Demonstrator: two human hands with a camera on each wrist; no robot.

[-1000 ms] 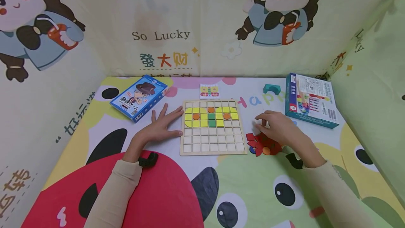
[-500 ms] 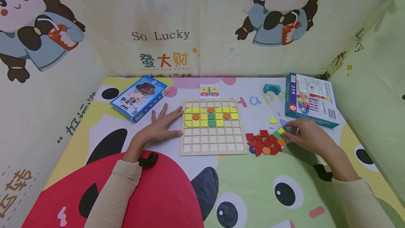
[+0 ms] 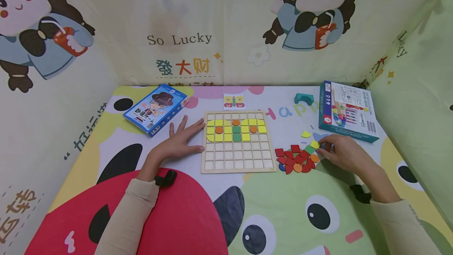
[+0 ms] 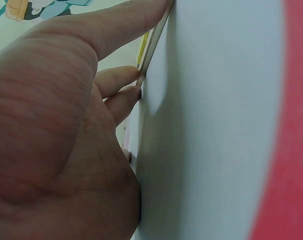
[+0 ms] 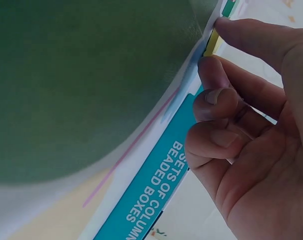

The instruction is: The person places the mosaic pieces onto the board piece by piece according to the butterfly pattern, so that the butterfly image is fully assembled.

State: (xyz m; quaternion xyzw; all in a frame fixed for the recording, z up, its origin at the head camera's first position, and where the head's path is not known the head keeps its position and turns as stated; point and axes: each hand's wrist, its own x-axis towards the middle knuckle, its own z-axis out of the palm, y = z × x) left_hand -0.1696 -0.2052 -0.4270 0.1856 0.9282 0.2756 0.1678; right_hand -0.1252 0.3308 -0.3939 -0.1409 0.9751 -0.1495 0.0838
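A wooden grid board (image 3: 219,165) lies on the table, with yellow, green and orange tiles set in its upper rows. My left hand (image 3: 180,141) rests flat at its left side, fingers spread, fingertips and thumb touching the board's edge. To the right of the board, my right hand (image 3: 341,150) has thumb and forefinger on either side of a yellow square tile (image 3: 314,144), pinching it at the table; the right wrist view shows the yellow tile (image 5: 211,42) between the two tips. A green tile (image 3: 309,150) adjoins it. The other right fingers are curled.
Red tiles (image 3: 295,148) lie loosely piled with orange and blue discs right of the board. A yellow rounded tile (image 3: 306,134) lies behind them. A pattern card (image 3: 234,102), blue box (image 3: 155,109), teal arch block (image 3: 304,98) and teal-sided box (image 3: 348,111) stand further back.
My right hand has moved right, from above the red tiles to the yellow square tile, uncovering the pile. Over the last half second it barely shifts. My left hand stays still.
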